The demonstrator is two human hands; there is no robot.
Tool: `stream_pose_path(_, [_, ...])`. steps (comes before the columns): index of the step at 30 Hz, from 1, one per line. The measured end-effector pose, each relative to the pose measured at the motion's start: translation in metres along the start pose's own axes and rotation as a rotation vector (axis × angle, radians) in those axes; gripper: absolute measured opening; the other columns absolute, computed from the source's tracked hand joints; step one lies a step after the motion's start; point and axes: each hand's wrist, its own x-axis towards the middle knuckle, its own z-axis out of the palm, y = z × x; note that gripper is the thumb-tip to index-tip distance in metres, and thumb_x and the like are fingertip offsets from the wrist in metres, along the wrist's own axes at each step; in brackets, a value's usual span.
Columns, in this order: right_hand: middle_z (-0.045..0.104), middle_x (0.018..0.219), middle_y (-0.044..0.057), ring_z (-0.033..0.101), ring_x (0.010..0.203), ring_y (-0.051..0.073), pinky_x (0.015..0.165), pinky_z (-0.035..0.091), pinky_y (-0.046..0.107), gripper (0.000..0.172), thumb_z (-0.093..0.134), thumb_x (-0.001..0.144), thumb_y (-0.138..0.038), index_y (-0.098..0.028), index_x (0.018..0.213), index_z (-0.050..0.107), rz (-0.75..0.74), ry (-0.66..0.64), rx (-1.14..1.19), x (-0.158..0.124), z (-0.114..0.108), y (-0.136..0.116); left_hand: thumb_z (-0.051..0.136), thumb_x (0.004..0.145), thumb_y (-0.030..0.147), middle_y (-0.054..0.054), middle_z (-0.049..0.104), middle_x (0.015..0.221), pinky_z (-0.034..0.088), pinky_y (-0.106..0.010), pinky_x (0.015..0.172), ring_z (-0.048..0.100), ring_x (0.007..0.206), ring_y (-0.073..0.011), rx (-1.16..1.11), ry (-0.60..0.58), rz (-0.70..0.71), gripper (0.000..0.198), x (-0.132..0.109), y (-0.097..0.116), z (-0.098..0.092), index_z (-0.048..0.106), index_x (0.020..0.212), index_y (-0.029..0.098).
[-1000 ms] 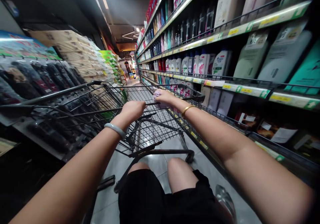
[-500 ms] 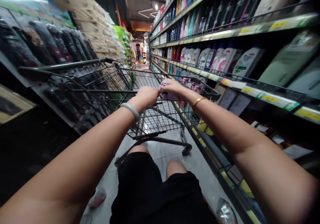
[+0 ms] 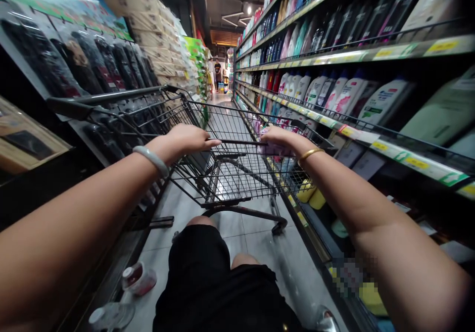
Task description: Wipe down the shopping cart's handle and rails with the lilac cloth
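Note:
A black wire shopping cart (image 3: pixel 245 186) stands sideways in front of my knees. My left hand (image 3: pixel 189 138) rests on its upper side rail, fingers curled over the bar and a fingertip pointing right along it. Further right on the same rail, my right hand (image 3: pixel 276 135) is closed on a purple cloth (image 3: pixel 273 149), which hangs by the wire mesh. The cart's handle (image 3: pixel 107 96) extends to the left. No goods show in the basket.
Shelves of shampoo bottles (image 3: pixel 384 99) line the right side. Packaged goods hang on a display (image 3: pixel 100 62) at left. Two plastic bottles, one with red contents (image 3: pixel 139 278) and one clear (image 3: pixel 113 316), are on the floor at lower left. People (image 3: pixel 217 72) stand far down the aisle.
My left hand has slid left along the rail, away from my right hand. The right hand keeps the purple cloth. The view has shifted slightly, bringing the floor bottles more into sight.

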Motion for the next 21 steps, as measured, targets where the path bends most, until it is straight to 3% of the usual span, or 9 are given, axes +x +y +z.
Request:
stream_pose_path(2, [0.052, 0.058, 0.001, 0.051, 0.055, 0.016, 0.055, 0.047, 0.031, 0.022, 0.069, 0.068, -0.015, -0.022, 0.064, 0.049, 0.005, -0.059, 0.073, -0.002, 0.001, 0.000, 0.019, 0.088, 0.090, -0.014, 0.078, 0.102, 0.049, -0.034, 0.081, 0.071, 0.101, -0.0319, -0.066, -0.052, -0.073, 0.090, -0.003, -0.007, 0.004, 0.076, 0.110, 0.023])
stream_pose_path(5, [0.062, 0.070, 0.001, 0.060, 0.063, 0.016, 0.064, 0.056, 0.032, 0.017, 0.069, 0.070, -0.021, -0.023, 0.074, 0.052, -0.038, -0.140, 0.249, -0.007, 0.005, 0.004, 0.023, 0.084, 0.094, -0.011, 0.079, 0.088, 0.048, -0.032, 0.078, 0.072, 0.095, -0.0299, -0.143, -0.088, -0.137, 0.089, -0.004, -0.002, 0.006, 0.076, 0.098, 0.023])
stream_pose_path(10, [0.065, 0.072, 0.002, 0.061, 0.059, 0.016, 0.062, 0.056, 0.031, 0.019, 0.068, 0.068, -0.021, -0.022, 0.081, 0.054, -0.052, -0.134, 0.420, -0.015, 0.007, 0.013, 0.022, 0.083, 0.095, -0.012, 0.079, 0.088, 0.047, -0.034, 0.078, 0.072, 0.099, -0.0315, -0.154, -0.049, -0.139, 0.089, -0.004, 0.008, 0.007, 0.074, 0.090, 0.022])
stream_pose_path(17, [0.062, 0.071, -0.002, 0.053, 0.063, 0.012, 0.063, 0.045, 0.025, 0.015, 0.064, 0.067, -0.015, -0.020, 0.080, 0.058, -0.100, 0.099, 0.127, -0.008, 0.006, 0.009, 0.024, 0.084, 0.094, -0.011, 0.078, 0.087, 0.046, -0.035, 0.077, 0.072, 0.097, -0.0319, -0.148, -0.042, -0.152, 0.088, -0.004, 0.004, 0.011, 0.075, 0.089, 0.021])
stream_pose_path(21, [0.063, 0.074, -0.001, 0.053, 0.068, 0.012, 0.065, 0.044, 0.024, 0.013, 0.061, 0.066, -0.014, -0.019, 0.078, 0.059, -0.093, 0.091, 0.121, -0.006, 0.005, 0.011, 0.021, 0.083, 0.095, -0.014, 0.078, 0.100, 0.046, -0.035, 0.077, 0.070, 0.102, -0.0344, -0.093, 0.029, -0.141, 0.092, -0.004, 0.005, 0.014, 0.075, 0.096, 0.021])
